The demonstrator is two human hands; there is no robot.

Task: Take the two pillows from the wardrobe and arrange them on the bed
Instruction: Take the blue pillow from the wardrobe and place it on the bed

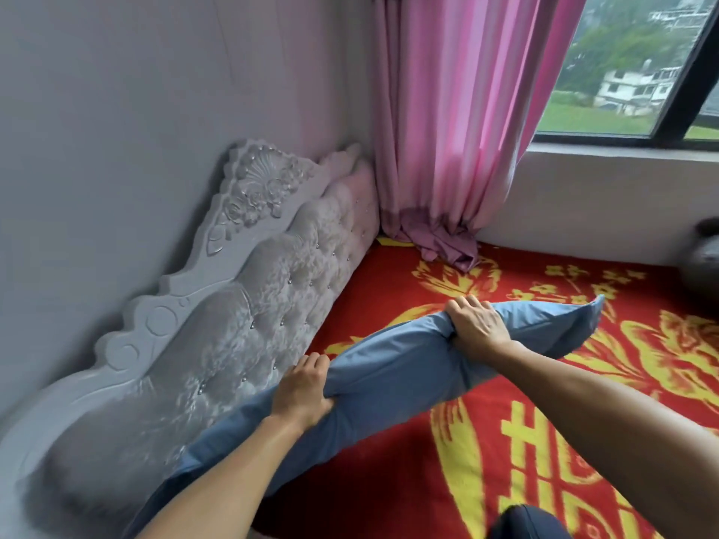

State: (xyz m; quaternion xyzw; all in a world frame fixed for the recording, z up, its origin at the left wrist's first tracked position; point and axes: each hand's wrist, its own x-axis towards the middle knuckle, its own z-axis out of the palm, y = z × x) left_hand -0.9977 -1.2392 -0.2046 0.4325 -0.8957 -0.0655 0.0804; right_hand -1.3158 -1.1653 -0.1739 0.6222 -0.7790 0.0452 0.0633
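Note:
A blue pillow (393,367) stretches lengthwise just above the bed, close to the tufted grey headboard (272,289). My left hand (301,387) grips its top edge near the lower left part. My right hand (478,324) grips the same edge further right, bunching the fabric. The pillow's far corner (591,317) points toward the window side. The bed carries a red blanket with yellow patterns (525,429). I see only this one pillow; the wardrobe is out of view.
A pink curtain (455,130) hangs in the corner, its hem bunched on the blanket. A window (630,72) and its sill run along the right. A dark round object (706,250) sits at the right edge. A dark knee (529,525) shows at the bottom.

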